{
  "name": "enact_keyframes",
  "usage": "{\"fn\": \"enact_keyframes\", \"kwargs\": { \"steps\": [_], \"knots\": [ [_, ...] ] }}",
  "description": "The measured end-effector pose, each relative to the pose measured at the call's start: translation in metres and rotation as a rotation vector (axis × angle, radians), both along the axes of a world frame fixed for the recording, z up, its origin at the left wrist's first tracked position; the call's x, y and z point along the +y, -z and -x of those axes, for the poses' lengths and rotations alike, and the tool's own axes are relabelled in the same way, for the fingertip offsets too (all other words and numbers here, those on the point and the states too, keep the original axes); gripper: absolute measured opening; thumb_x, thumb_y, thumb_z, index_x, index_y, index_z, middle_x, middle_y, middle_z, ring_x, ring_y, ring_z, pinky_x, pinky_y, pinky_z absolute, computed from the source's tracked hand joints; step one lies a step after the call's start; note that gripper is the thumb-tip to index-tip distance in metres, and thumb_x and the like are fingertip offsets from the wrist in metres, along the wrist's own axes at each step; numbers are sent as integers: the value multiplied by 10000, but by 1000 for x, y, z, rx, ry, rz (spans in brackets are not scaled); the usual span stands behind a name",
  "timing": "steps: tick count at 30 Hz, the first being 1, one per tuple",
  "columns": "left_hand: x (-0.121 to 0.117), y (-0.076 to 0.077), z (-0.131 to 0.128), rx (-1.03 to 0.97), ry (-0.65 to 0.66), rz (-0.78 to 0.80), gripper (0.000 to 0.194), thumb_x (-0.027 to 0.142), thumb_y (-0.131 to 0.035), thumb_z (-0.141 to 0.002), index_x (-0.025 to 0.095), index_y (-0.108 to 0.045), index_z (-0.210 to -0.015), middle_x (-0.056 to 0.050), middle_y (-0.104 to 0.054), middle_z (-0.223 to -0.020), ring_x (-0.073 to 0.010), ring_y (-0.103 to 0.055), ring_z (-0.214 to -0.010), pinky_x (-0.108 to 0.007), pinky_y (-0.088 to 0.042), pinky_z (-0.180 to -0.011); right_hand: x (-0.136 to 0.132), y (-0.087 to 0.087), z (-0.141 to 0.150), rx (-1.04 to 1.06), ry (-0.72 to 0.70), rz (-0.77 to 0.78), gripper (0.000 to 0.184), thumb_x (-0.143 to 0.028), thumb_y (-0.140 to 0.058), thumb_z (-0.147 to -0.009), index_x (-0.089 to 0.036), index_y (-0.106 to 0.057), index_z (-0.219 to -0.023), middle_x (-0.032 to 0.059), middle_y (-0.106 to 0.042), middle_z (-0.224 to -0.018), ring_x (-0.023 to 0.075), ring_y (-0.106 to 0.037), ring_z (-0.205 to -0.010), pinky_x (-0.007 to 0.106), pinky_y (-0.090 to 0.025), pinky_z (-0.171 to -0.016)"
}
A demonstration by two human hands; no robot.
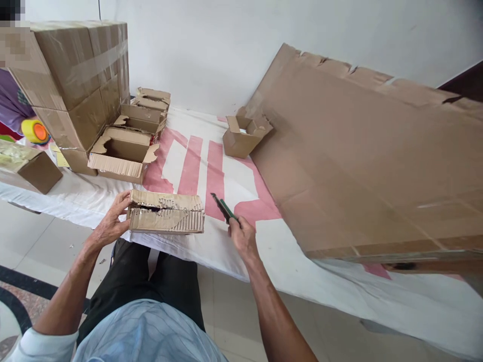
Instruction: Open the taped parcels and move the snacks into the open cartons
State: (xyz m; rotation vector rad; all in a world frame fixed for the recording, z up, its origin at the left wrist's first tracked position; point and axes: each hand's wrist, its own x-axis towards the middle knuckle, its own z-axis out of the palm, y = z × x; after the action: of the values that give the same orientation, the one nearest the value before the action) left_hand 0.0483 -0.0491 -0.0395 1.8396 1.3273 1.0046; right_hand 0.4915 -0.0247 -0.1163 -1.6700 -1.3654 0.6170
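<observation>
In front of me a small cardboard box (166, 220) lies at the table's near edge, its top flaps ragged and meeting along a torn slit. My left hand (113, 218) grips its left end, thumb at the near side and fingers at the far side. To the right of the box, my right hand (242, 234) is closed around a green utility knife (226, 208). The knife's dark tip points up and left, apart from the box.
Opened cardboard boxes (119, 160) stand in a row at the left, beside a tall taped stack (79, 75). A large cardboard sheet (362, 161) leans at the right, near a small open box (241, 143). A tape roll (35, 131) and another person's sleeve (11, 103) show far left.
</observation>
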Motion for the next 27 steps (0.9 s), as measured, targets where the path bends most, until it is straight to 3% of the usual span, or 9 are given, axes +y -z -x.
{"fn": "enact_keyframes", "kwargs": {
  "steps": [5,9,13,20,23,27],
  "knots": [
    [-1,-2,1,-30,18,5,547,412,-806,-970,356,-775,-1513,-122,-513,-1779,-373,-523,-1637,-443,-644,-1148,-6,-56,21,308,-191,-85,552,-798,-750,-941,-258,-695,-837,-47,-557,-564,173,-520,-526,325,-470,-566],
    [-1,-4,1,-42,27,30,556,427,-821,-963,367,-774,-1514,-114,-505,-1779,-365,-515,-1639,-460,-623,-1180,-12,-99,37,251,-389,-81,527,-761,-785,-959,-247,-748,-848,-38,-561,-575,167,-506,-527,320,-443,-538],
    [0,-3,1,-49,32,40,579,434,-825,-960,362,-764,-1531,-116,-493,-1789,-369,-487,-1659,-472,-611,-1196,-13,-135,53,73,-577,-91,398,-621,-769,-1020,-246,-779,-887,-26,-600,-667,165,-529,-597,304,-459,-561],
    [4,1,4,-25,50,30,580,396,-780,-982,353,-738,-1559,-117,-492,-1779,-365,-516,-1640,-429,-629,-1160,2,-171,85,-169,-812,-233,210,-381,-681,-1077,-267,-851,-1033,31,-780,-880,216,-698,-782,343,-541,-727],
    [5,0,5,14,61,40,600,386,-755,-993,364,-711,-1590,-104,-484,-1780,-364,-522,-1630,-431,-627,-1160,8,-182,96,-289,-869,-245,214,-331,-651,-1083,-249,-848,-1068,33,-768,-872,205,-671,-771,337,-512,-730],
    [7,0,5,43,66,44,637,365,-734,-984,368,-679,-1618,-99,-472,-1784,-357,-535,-1607,-439,-625,-1161,12,-196,107,-508,-873,-219,204,-273,-640,-1075,-209,-785,-947,7,-671,-779,163,-557,-701,317,-401,-692]
  ]
}}
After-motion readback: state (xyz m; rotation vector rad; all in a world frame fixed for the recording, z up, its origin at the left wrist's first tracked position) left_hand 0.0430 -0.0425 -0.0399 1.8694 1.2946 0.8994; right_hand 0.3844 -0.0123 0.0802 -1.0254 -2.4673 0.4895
